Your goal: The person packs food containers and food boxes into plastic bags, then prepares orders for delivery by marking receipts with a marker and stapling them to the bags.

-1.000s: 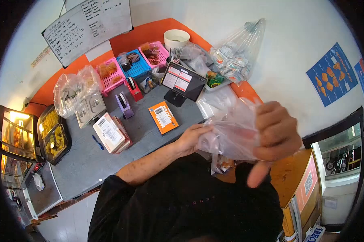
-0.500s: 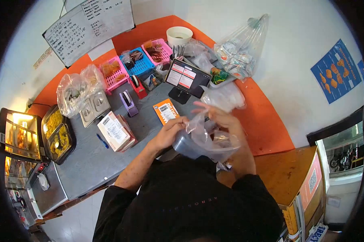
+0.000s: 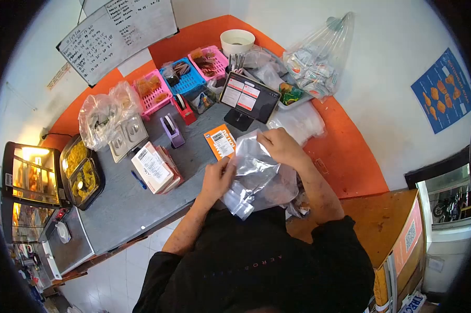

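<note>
A clear plastic bag is stretched between my two hands, just in front of my chest. My left hand pinches its left edge. At the bag's upper right corner, my right hand grips with closed fingers. The bag looks flat and creased, and light glints off it. Just beyond it on the grey counter lies an orange box with a white label, partly covered by the bag. A tablet on a stand stands behind the bag.
Left of my hands are boxes with printed labels, a blue pen, tape dispensers and food trays. Coloured baskets line the back. A hanging bag of packets and a plastic bag stack sit right.
The bag, earlier bunched open around my right hand, is now spread flat between both hands. My right hand has closed on its upper corner. The view has shifted slightly.
</note>
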Demonstrator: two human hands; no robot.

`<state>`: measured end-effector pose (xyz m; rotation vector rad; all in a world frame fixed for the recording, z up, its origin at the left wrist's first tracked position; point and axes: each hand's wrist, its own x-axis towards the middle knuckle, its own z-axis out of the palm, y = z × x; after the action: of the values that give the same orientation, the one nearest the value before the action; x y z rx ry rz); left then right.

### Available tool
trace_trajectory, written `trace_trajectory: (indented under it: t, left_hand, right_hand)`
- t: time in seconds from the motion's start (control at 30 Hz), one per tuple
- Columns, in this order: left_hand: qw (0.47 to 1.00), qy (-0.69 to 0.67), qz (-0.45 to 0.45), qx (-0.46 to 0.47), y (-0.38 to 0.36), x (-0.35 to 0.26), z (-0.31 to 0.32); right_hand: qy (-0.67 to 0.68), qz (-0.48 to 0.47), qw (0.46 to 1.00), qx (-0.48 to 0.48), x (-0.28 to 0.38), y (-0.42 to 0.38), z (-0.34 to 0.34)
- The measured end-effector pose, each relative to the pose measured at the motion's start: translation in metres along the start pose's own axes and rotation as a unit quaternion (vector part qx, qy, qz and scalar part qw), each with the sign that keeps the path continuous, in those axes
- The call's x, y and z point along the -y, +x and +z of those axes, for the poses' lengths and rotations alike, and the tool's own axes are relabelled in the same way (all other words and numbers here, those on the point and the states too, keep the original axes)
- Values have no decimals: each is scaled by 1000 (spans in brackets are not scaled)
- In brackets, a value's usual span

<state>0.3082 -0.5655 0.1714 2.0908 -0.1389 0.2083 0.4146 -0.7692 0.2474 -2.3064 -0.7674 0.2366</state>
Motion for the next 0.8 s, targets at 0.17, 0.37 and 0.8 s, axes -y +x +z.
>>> trace_trajectory:
  t: [0.17,0.37,0.8]
  left_hand:
    - [946,-312,-87,33,-9,14,6]
    - [829,-513,-195,112,-15,7,-1]
    - [908,-352,-151,172,-23,9,21]
  right_hand:
    - [-19,-18,1000,1,2,-5,-10]
    - [17,64,997,35,-7,2,-3]
    - [184,152,967,94,-44,-16,8]
